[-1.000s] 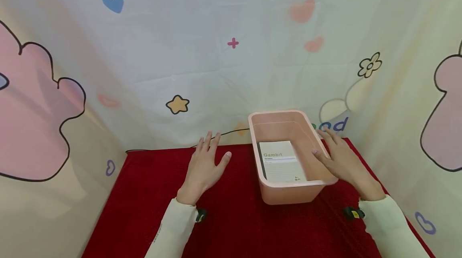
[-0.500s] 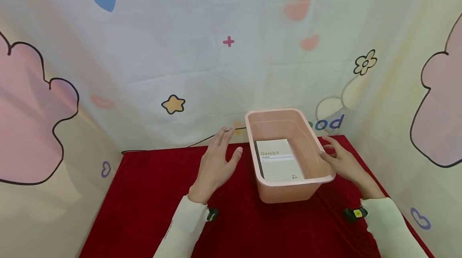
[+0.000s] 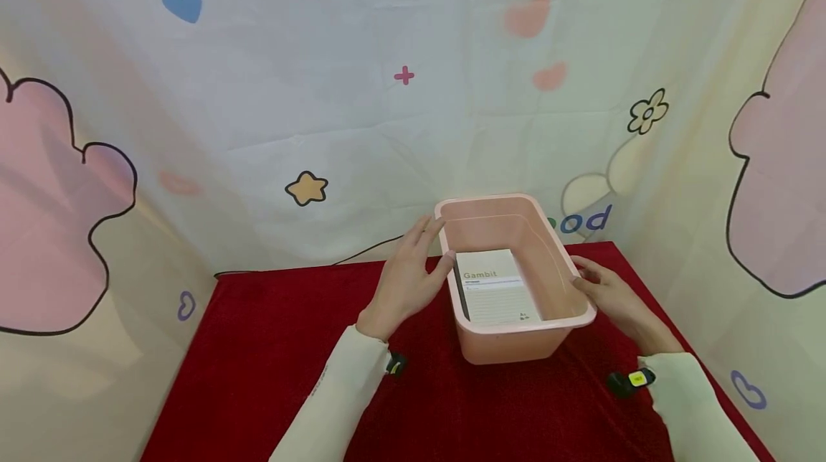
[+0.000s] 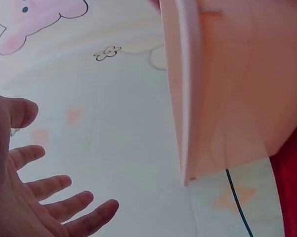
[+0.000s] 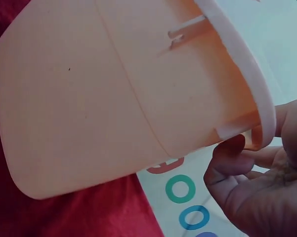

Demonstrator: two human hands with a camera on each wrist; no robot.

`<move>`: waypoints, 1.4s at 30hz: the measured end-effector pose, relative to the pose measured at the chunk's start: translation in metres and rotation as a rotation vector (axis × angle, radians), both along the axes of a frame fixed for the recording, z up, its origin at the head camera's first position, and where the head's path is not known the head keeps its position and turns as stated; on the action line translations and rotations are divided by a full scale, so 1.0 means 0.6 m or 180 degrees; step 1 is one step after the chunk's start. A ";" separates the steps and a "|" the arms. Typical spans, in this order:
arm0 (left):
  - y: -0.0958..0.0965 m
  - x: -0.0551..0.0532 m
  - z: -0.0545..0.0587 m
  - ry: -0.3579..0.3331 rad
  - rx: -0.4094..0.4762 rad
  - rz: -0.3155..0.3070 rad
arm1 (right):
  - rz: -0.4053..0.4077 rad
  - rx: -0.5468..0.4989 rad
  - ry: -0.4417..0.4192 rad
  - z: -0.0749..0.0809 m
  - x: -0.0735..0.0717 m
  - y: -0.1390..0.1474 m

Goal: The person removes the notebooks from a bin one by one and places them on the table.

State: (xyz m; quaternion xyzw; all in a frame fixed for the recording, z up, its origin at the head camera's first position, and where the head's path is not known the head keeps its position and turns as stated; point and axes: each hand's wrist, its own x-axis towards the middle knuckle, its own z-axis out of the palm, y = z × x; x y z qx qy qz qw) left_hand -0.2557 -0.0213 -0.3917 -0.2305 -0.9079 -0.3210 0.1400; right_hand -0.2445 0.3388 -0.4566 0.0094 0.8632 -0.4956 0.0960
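A pink plastic bin (image 3: 513,347) stands upright on the red cloth, its rim tilted slightly toward the camera in the head view. Inside, against its left wall, lies a notebook (image 3: 495,293) with a pale cover lettered "Gambit" and a dark spine. My right hand (image 3: 609,293) grips the bin's right rim; in the right wrist view, that hand (image 5: 262,182) has its fingers curled beneath the lip. Beside the left rim is my left hand (image 3: 408,279), fingers extended. The left wrist view shows a gap between this hand (image 4: 24,197) and the bin wall (image 4: 237,89).
A red cloth (image 3: 290,354) covers the table. Behind it hangs a pale printed curtain (image 3: 361,103), with more curtain at both sides. A thin black cable (image 3: 361,254) runs along the table's back edge, passing behind the bin.
My left hand has moved right, up to the bin's left rim. The right hand's fingers have closed from spread out to holding the right rim. The head view has shifted slightly.
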 end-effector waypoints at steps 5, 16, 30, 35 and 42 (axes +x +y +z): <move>0.024 -0.018 0.015 0.0016 -0.0083 -0.0222 | -0.0067 -0.0361 -0.0078 -0.006 -0.004 0.002; 0.095 -0.070 0.031 -0.0303 -0.0305 -0.0321 | -0.0212 -0.0877 -0.0214 -0.012 -0.005 0.005; 0.174 -0.132 0.013 -0.0906 -0.0471 -0.0280 | -0.0213 -0.0895 -0.0200 -0.017 -0.009 0.006; 0.199 -0.145 0.001 -0.1077 -0.0298 -0.0193 | -0.0227 -0.0769 -0.0153 -0.019 -0.006 0.006; 0.223 -0.163 -0.028 -0.1309 -0.0257 -0.0050 | -0.0213 -0.0759 -0.0146 -0.022 -0.007 0.003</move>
